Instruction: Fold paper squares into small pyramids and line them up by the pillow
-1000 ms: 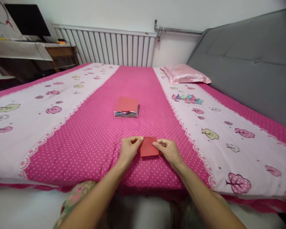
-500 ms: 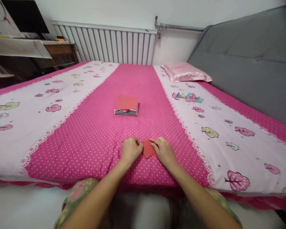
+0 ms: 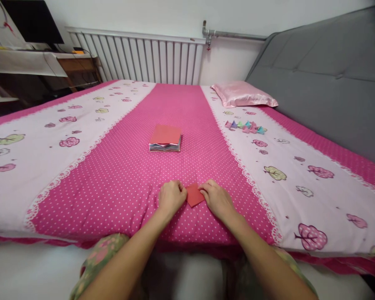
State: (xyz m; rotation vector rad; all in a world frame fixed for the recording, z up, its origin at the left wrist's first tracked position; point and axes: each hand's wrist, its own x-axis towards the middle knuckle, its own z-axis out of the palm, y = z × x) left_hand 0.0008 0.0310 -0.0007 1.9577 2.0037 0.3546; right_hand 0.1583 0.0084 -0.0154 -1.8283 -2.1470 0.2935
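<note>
Now the red paper (image 3: 193,196) sits turned between my hands, one corner pointing back toward me, whereas a second ago it lay square with a straight edge facing my body. My left grip (image 3: 171,197) pinches it at the left, fingers curled in; a second ago they stretched out along the far edge. My right grip (image 3: 216,198) pinches the right side, thumb against the paper. Since half a second ago, hardly anything has shifted. Ahead on the bed (image 3: 203,158), the paper stack (image 3: 165,135) stays put, as do the small folded pieces (image 3: 253,127) off to the right, near the pink pillow (image 3: 243,94).
</note>
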